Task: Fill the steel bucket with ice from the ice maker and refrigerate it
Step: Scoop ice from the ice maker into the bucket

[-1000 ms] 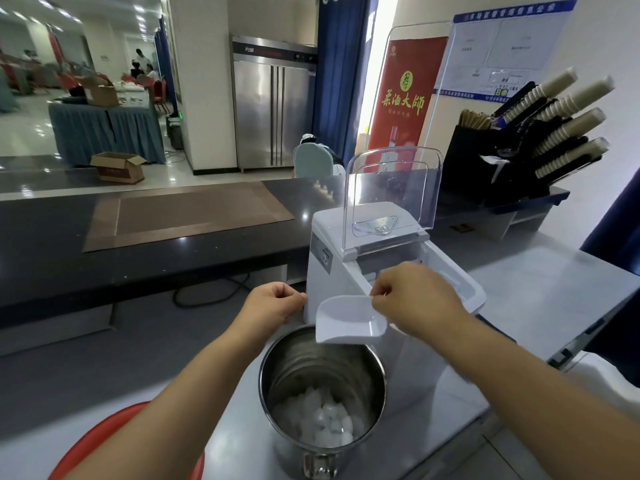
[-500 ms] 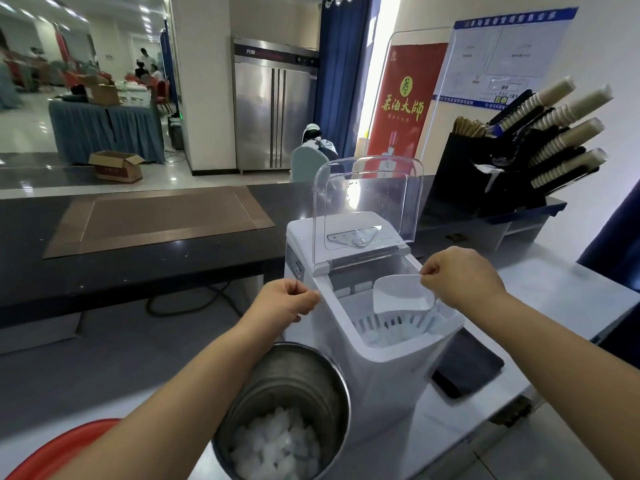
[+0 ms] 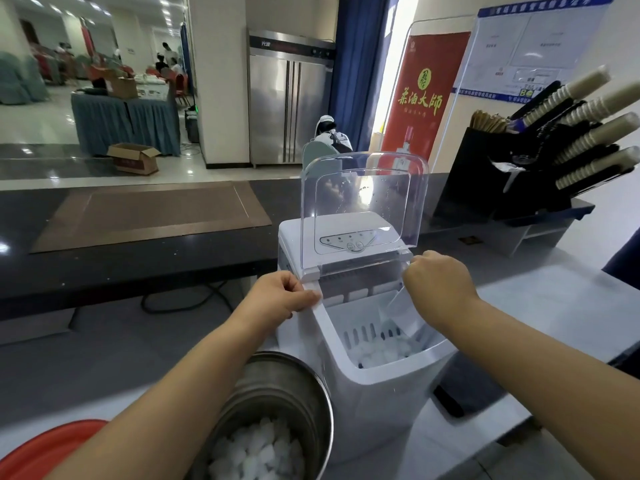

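Note:
The steel bucket (image 3: 277, 386) stands at the bottom centre, partly filled with ice cubes (image 3: 256, 452). To its right is the white ice maker (image 3: 381, 393), its clear lid (image 3: 363, 202) raised. Ice (image 3: 381, 351) lies in its slotted basket. My left hand (image 3: 280, 299) rests in a fist on the maker's left rim, holding nothing I can see. My right hand (image 3: 438, 282) grips a clear plastic scoop (image 3: 398, 306) that points down into the basket, its tip at the ice.
A red round object (image 3: 41, 452) sits at the bottom left. A black cup and straw dispenser (image 3: 526, 174) stands at the right. A dark flat object (image 3: 464, 389) lies right of the maker. A steel refrigerator (image 3: 287, 98) stands across the room beyond the dark counter (image 3: 138, 258).
My right hand has carried the emptied scoop from over the bucket back into the ice maker and tipped it down into the ice. My left hand has shifted onto the maker's rim.

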The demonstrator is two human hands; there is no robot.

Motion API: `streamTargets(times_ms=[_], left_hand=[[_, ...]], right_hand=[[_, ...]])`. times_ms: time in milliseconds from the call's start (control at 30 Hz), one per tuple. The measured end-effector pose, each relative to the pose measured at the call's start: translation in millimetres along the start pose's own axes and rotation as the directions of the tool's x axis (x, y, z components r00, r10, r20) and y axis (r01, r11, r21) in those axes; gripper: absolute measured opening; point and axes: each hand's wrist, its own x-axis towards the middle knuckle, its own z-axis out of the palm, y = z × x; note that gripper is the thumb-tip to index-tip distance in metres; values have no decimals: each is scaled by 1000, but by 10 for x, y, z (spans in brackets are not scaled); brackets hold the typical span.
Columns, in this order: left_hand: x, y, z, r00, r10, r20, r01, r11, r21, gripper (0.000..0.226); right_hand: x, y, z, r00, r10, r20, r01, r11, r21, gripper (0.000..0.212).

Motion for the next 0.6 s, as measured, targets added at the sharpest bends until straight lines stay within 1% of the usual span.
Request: streamTargets(times_ms=[133,233,333,400,500,600], left_hand=[[8,-7,-45,999,4,44,-6,999,43,31],[6,-45,-33,999,8,38,-9,999,32,30],[-5,-78,-19,1000,12,29,-12,1000,7,30],[-13,-88,-11,1000,15,21,-15,1000,-2,30],[-12,-91,-8,1000,2,21,-2,1000,0,29],[-9,-87,-13,999,-12,30,12,1000,-5,28]], right_hand=[[57,-115,72,986,-169,0,168,978,-123,26],[77,-152,158,979,-202,25,204,969,-137,22],[69,-166,223,984,-161,69,167,982,-90,27],[76,-167,245,991,-91,101,95,995,-36,27],[101,-161,296,989,18,149,-35,993,117,21],[127,-201,359,985,23,173,-58,978,201,22]])
